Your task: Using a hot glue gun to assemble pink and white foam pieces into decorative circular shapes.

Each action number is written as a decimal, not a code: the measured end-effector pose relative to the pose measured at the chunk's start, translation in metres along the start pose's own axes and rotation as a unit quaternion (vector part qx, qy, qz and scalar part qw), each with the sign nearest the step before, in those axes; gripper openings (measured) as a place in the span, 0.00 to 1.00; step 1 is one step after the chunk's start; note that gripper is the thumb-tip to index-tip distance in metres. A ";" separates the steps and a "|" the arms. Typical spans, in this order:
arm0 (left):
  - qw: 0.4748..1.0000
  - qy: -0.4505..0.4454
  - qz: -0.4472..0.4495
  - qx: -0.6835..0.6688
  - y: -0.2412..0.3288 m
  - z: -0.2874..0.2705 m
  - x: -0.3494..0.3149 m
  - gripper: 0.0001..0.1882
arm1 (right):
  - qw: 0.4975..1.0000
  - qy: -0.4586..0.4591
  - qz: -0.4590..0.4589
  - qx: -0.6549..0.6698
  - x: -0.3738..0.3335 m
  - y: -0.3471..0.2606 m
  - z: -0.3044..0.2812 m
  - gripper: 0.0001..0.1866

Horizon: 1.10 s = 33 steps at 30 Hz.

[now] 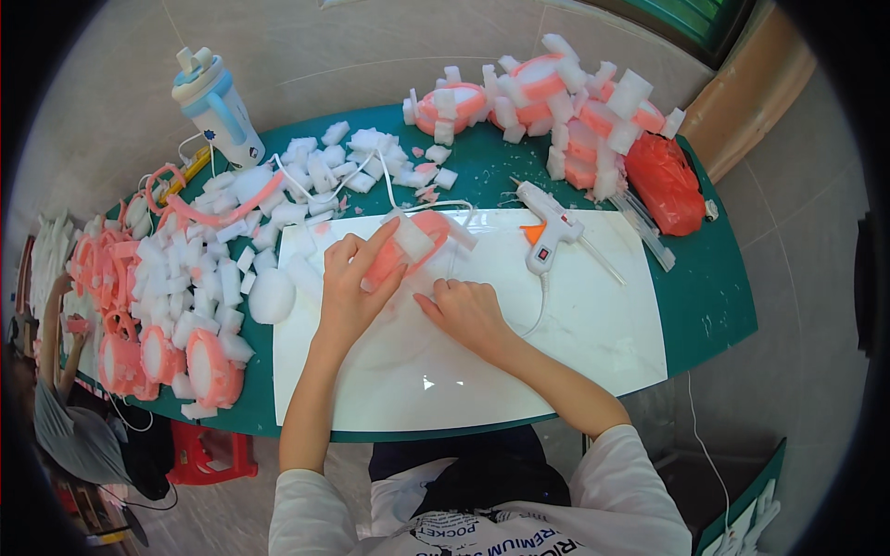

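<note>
Over the white board [482, 371] my left hand [350, 278] grips a pink oval foam piece [432, 225]. A white sponge block [413, 238] lies against this piece, pinched by the thumb and fingers. Just right of it, low over the board, my right hand [464, 315] has its fingers curled in; what they hold, if anything, is hidden. A white hot glue gun [549, 227] with an orange trigger rests on the board's upper right, a clear glue stick [603, 261] sticking out of its back.
Loose white sponge blocks [199, 278] heap up on the left, beside pink foam rings [215, 368]. Finished-looking pink and white pieces [538, 83] pile at the back right, near a red plastic bag [666, 185] and clear glue sticks [646, 232]. A white-blue tumbler [222, 116] stands back left. Another person [74, 435] is at far left.
</note>
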State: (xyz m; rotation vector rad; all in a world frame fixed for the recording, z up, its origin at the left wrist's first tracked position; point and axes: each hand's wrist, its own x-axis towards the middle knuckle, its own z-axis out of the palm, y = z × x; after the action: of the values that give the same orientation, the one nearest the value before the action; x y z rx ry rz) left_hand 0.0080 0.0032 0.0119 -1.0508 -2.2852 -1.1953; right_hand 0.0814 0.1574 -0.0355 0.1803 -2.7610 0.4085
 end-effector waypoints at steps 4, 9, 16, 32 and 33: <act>1.000 -0.004 -0.013 0.001 0.001 0.000 0.001 0.29 | 1.000 -0.011 0.015 -0.006 -0.002 -0.002 0.000 0.18; 1.000 -0.014 0.003 0.009 0.003 0.001 0.002 0.29 | 1.000 0.009 0.011 0.007 -0.003 -0.001 0.003 0.18; 0.999 -0.017 -0.019 -0.023 0.004 0.004 0.003 0.29 | 1.000 -0.007 0.022 0.020 0.000 -0.001 -0.003 0.18; 1.000 -0.017 0.009 0.000 0.002 -0.002 0.001 0.29 | 0.740 -0.617 -0.247 0.102 -0.148 -0.054 -0.022 0.22; 1.000 -0.014 0.007 -0.006 0.002 -0.001 0.001 0.30 | 0.744 -0.611 -0.241 0.124 -0.161 -0.049 -0.019 0.23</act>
State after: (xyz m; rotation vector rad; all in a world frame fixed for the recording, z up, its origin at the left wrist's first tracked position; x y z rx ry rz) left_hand 0.0088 0.0032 0.0141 -1.0915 -2.2912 -1.1979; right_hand 0.2459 0.1283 -0.0621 1.7617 -3.5876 0.6639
